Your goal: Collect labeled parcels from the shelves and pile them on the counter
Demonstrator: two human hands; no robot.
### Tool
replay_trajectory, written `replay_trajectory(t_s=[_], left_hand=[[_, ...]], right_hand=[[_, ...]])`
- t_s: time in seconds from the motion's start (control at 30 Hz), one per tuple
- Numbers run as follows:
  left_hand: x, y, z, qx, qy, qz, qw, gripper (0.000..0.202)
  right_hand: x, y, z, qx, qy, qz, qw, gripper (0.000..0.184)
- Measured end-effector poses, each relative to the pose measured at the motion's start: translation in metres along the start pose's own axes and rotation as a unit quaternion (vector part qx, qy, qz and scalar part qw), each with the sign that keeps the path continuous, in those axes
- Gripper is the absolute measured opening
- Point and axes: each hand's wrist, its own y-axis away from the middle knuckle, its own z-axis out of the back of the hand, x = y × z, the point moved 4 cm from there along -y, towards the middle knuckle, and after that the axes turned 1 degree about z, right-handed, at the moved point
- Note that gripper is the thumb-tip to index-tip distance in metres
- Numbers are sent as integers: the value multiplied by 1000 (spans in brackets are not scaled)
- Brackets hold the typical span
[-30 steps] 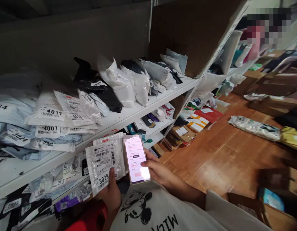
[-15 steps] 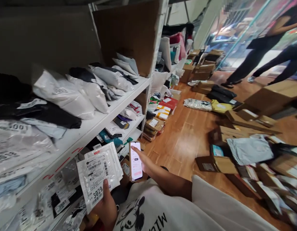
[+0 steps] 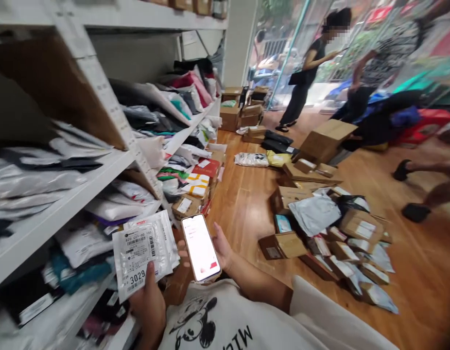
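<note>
A few white plastic parcel bags (image 3: pixel 137 255) are pinched in my left hand (image 3: pixel 151 297), the thumb lying over the front label, which reads 3029. My right hand (image 3: pixel 222 249) holds a smartphone (image 3: pixel 200 248) from behind, its thumb off the glass at the right side and fingertips showing past the left edge. The lit screen is mostly white, with a small red button low on it. Parcels and phone are side by side in front of my printed white shirt (image 3: pixel 210 316).
White shelves (image 3: pixel 112 170) full of bagged parcels run along the left. Cardboard boxes (image 3: pixel 325 138) and a pile with a grey parcel bag (image 3: pixel 315 210) lie on the wooden floor (image 3: pixel 239 204) to the right. Two people, one a standing person (image 3: pixel 305 73), are near the glass front.
My view has swung to the right along the shelves. The right thumb has come off the phone's screen, and the screen now shows a different, whiter page. The parcels stay in my left hand.
</note>
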Motion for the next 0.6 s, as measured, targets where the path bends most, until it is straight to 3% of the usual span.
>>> replay_trajectory(t_s=[0.17, 0.3, 0.43, 0.6], left_hand=[[7, 42, -118, 75, 46, -7, 996, 63], [14, 59, -188, 133, 21, 11, 991, 54], [30, 63, -250, 196, -30, 35, 980, 51], [63, 48, -337, 268, -103, 62, 956, 50]], right_hand=[[92, 62, 34, -49, 53, 58, 996, 87], [144, 96, 63, -90, 39, 104, 990, 93], [185, 112, 90, -98, 10, 132, 986, 95], [247, 104, 134, -108, -15, 146, 983, 92]])
